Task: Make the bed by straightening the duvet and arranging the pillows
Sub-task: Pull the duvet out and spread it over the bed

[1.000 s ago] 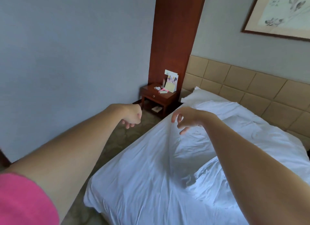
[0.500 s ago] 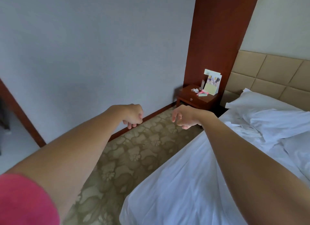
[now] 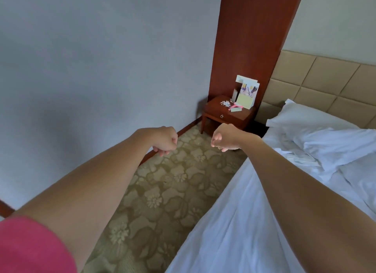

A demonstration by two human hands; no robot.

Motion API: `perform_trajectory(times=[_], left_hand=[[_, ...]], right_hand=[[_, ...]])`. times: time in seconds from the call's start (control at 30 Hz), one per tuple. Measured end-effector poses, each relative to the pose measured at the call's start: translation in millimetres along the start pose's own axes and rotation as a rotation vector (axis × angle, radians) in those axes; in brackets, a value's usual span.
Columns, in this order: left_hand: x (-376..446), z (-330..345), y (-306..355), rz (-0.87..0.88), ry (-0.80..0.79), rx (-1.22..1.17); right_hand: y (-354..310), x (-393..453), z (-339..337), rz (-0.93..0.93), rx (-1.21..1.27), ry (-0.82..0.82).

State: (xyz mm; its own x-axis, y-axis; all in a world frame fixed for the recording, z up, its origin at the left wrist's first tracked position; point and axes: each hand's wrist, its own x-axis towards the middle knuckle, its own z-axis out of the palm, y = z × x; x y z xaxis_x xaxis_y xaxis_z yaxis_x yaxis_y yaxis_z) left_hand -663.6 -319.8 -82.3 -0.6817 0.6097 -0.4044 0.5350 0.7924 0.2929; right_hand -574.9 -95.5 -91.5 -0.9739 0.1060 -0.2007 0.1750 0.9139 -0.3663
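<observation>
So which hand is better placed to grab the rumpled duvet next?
Probably the right hand: it hangs empty near the bed's edge, close to the duvet. The left hand is over the carpet, farther away.

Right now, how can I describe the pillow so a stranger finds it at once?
Find the tan padded headboard behind the bed. Below it, at the bed's near corner beside the wooden nightstand, lies the white pillow. It is smooth and plump, unlike the crumpled duvet heaped against it.
</observation>
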Motion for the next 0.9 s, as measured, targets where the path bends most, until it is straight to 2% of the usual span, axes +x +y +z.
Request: perform_trajectory(times=[0.13, 0.23, 0.33, 0.47, 0.63, 0.8, 0.9], left_hand=[[60.8, -18.4, -41.7, 0.129, -0.031, 0.008], [98.3, -29.8, -83.1, 0.218, -0.11, 0.05], [128.5, -54.1, -120.8, 0.245, -0.211, 0.145], [164.9, -91.1, -147.0, 0.281, -0.205, 0.199], [205.9, -101.7, -125.3, 0.417, -0.252, 0.153], [232.7, -105.2, -81.8, 0.551, -0.309, 0.204], [257.9, -115.3, -63.2, 0.613, -0.324, 0.22]], right_hand=[[-7.6, 43.0, 9.7, 0.085, 0.022, 0.082], [-24.2, 70.8, 15.4, 0.211, 0.072, 0.115], [-42.1, 92.6, 17.0, 0.316, 0.105, 0.096], [-64.1, 115.2, 7.9, 0.4, 0.201, 0.108], [-60.6, 112.7, -11.6, 0.546, 0.233, 0.208], [-27.8, 100.1, -26.4, 0.68, 0.171, 0.349], [-7.3, 111.7, -30.1, 0.722, 0.205, 0.331]])
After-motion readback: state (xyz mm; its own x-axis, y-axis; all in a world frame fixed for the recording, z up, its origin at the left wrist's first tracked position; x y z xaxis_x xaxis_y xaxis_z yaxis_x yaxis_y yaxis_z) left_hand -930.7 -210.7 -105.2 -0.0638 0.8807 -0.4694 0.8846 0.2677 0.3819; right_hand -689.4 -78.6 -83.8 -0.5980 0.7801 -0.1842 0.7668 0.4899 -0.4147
